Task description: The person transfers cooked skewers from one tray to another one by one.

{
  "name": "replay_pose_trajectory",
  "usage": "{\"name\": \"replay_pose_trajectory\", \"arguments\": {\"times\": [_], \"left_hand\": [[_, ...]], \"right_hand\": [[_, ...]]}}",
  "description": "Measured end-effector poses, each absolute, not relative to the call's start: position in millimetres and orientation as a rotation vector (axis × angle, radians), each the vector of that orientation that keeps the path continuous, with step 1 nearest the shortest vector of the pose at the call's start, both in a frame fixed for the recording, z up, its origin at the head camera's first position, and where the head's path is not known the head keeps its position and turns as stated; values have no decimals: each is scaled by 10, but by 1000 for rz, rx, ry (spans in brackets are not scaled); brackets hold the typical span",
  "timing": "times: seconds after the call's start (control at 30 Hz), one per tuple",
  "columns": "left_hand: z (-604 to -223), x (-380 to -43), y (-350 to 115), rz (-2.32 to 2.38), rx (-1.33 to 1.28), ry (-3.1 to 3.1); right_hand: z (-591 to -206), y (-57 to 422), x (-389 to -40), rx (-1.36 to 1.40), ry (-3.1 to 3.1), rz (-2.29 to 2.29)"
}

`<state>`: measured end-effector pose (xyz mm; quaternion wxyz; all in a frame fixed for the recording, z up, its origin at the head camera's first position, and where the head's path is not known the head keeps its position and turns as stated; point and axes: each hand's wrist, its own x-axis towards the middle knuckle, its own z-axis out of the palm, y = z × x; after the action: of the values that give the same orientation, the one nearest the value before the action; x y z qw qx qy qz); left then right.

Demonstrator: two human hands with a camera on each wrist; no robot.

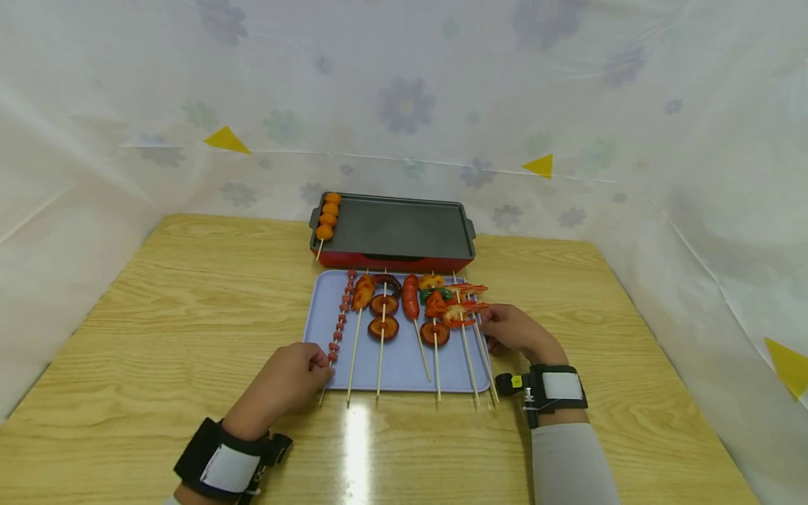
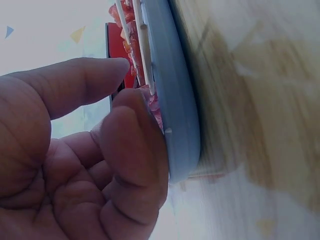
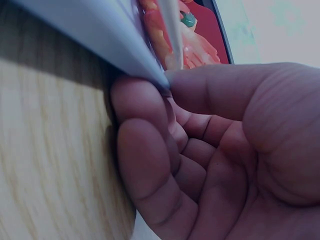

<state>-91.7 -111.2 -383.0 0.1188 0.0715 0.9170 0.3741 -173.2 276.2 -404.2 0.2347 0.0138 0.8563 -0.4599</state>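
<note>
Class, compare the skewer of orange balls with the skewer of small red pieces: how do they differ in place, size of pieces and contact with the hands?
The skewer of orange balls lies on the dark griddle's left edge; the skewer of small red pieces lies on the pale blue tray. The orange balls are few and large; the red pieces are many and small. No hand touches the orange one; the left hand is at the red one's stick. Both have thin pale sticks.

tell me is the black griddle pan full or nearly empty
Nearly empty: the black griddle pan holds only one skewer of orange balls at its left end.
</note>
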Motion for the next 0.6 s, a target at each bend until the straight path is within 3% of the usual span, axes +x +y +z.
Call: {"name": "replay_pose_trajectory", "arguments": {"times": [0.27, 0.43, 0.6], "left_hand": [[-3865, -952, -1118, 1150, 324, 2863], [-3883, -969, -1186, 817, 566, 3204], [-3870, -958, -1220, 639, 616, 3286]], "right_hand": [[-4047, 2747, -1737, 68, 2362, -1248], [-4051, 2746, -1742, 67, 2351, -1251], [-4045, 2742, -1750, 83, 2356, -1254]]}}
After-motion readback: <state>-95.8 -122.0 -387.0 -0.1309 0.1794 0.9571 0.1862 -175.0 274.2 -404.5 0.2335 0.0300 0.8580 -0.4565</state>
